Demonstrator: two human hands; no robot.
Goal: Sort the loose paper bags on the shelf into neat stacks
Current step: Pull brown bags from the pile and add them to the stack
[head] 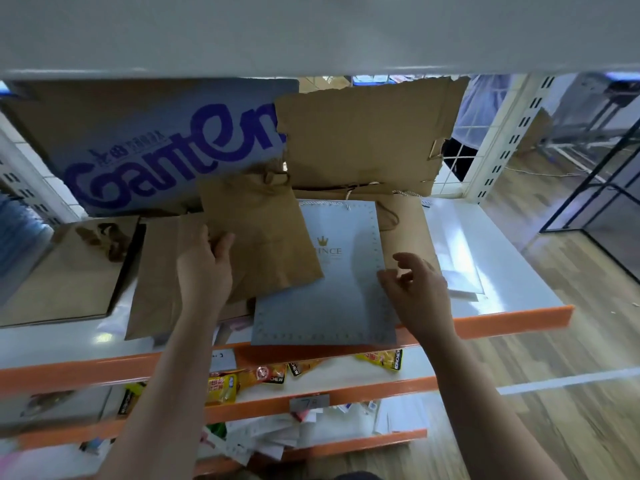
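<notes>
As the left hand (204, 266) grips a brown bag (266, 233), the right hand (417, 292) hovers

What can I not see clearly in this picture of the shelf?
All in the head view:
White bag: the brown bag covers the first letters of its logo.
Left hand: blur hides whether it grips the brown bag.
Snacks: labels too small and blurred.
</notes>
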